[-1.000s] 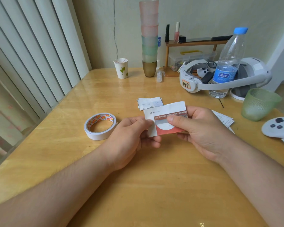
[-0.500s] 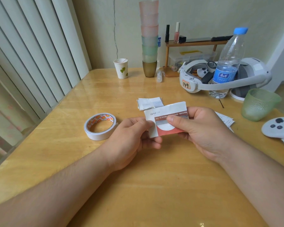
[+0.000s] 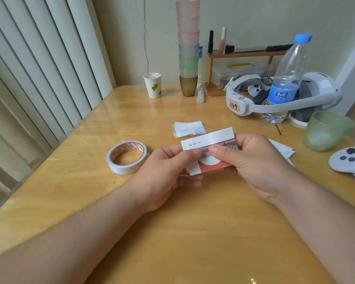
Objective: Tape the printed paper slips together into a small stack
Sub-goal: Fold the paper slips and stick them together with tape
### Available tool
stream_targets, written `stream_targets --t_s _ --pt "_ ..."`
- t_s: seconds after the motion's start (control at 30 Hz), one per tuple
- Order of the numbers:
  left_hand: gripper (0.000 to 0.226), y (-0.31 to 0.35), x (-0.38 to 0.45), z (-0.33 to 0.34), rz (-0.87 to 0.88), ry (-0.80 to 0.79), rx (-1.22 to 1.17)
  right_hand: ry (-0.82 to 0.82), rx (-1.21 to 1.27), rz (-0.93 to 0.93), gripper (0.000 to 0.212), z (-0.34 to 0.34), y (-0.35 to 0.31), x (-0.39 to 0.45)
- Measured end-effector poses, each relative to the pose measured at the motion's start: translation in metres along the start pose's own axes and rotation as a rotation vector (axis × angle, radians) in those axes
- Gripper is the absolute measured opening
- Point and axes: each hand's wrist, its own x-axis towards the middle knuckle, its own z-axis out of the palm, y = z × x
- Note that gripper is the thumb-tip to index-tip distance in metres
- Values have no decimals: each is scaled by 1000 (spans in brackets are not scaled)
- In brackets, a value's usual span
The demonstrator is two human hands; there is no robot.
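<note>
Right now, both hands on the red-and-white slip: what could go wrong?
1. Both the left hand and right hand pinch the slip; the tape roll lies untouched, so reaching for it means a one-handed hold and possible misalignment.
2. The taped stack and loose slips lie apart; one may get missed.

Both hands, left [image 3: 168,173] and right [image 3: 252,160], pinch together.

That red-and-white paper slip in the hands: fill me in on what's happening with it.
A person holds the red-and-white printed paper slip above the wooden table, the left hand pinching its left end and the right hand its right. The white roll of double-sided tape lies untouched to the left. A small folded pile of white slips waits just behind on the table.
</note>
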Motion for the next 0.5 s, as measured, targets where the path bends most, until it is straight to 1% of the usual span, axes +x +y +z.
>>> stream_targets --t_s 0.13,0.27,0.33,0.4,0.5 --pt "21 -2 0 3 38 23 14 -51 63 21 17 4 -2 -3" --pt "19 -5 1 1 92 59 50 -107 53 34 21 4 -4 -5" --pt "20 -7 2 -1 132 84 114 -121 0 -14 22 5 -5 -7" --pt "27 -8 3 -2 150 101 168 -117 -91 -61 23 6 -4 -8" --pt "30 -8 3 -2 172 97 231 -117 -155 -110 22 9 -3 -10"
